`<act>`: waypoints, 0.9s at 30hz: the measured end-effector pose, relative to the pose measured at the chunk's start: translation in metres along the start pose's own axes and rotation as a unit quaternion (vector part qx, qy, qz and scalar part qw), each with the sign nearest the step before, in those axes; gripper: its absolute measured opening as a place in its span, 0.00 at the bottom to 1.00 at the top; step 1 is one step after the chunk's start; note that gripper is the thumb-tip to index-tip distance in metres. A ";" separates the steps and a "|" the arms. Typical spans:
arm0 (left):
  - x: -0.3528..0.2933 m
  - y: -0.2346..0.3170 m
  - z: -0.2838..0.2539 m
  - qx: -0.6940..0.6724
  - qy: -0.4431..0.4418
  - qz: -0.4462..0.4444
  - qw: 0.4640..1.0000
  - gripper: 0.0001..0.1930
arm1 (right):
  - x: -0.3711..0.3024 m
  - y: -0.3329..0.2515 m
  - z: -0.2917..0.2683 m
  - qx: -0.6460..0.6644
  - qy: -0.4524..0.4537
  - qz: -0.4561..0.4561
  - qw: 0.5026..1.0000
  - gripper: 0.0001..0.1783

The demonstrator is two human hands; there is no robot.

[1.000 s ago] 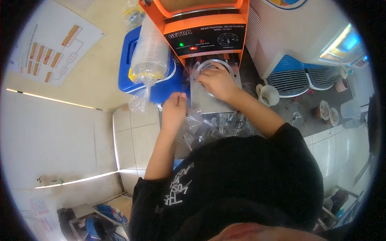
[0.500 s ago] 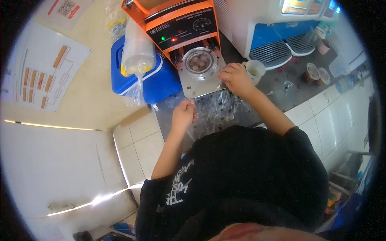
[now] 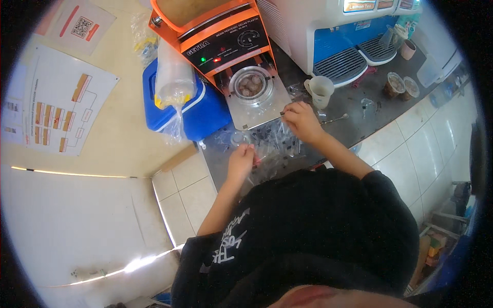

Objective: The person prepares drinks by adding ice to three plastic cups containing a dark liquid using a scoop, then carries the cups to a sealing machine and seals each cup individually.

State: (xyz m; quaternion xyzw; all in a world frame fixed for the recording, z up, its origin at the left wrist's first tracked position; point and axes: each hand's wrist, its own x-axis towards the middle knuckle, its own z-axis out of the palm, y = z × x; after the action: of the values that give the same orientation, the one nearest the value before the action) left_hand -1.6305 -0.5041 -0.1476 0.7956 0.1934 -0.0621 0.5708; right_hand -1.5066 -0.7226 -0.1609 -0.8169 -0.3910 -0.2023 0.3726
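An orange and black cup sealing machine stands before me, its metal tray slid out. In the tray's ring sits a clear cup with brownish ice-like lumps. Clear plastic film with dark square marks seems to lie along the tray's front edge. My right hand pinches at the tray's front right corner, seemingly on this film. Lower left, my left hand is closed with fingertips together, near film scraps on the dark counter. What it holds, if anything, is hidden.
Right of the tray stand a white mug, a spoon and a drink dispenser. Two filled plastic cups sit farther right. On the left, a blue cooler box carries a bagged cup stack.
My right hand has moved toward me along the tray's right side to its front corner. The film's dark mark has shifted toward the tray's front edge. My left hand is lower, still closed.
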 end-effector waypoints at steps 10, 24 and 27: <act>-0.015 0.012 0.002 0.030 -0.014 -0.021 0.999 0.15 | -0.016 0.004 0.008 0.180 0.113 0.174 0.962 0.16; -0.025 0.004 0.000 0.068 -0.007 -0.007 0.998 0.15 | 0.043 0.011 0.040 0.699 0.035 0.490 0.520 0.19; -0.017 -0.015 0.000 0.127 -0.007 -0.002 0.992 0.15 | 0.076 0.036 0.061 0.645 0.050 0.509 0.567 0.18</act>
State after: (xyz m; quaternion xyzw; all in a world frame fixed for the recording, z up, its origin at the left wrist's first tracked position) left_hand -1.6520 -0.5040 -0.1552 0.8606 0.1817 -0.0930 0.4667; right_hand -1.4291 -0.6542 -0.1691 -0.4122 0.0823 0.2867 0.8609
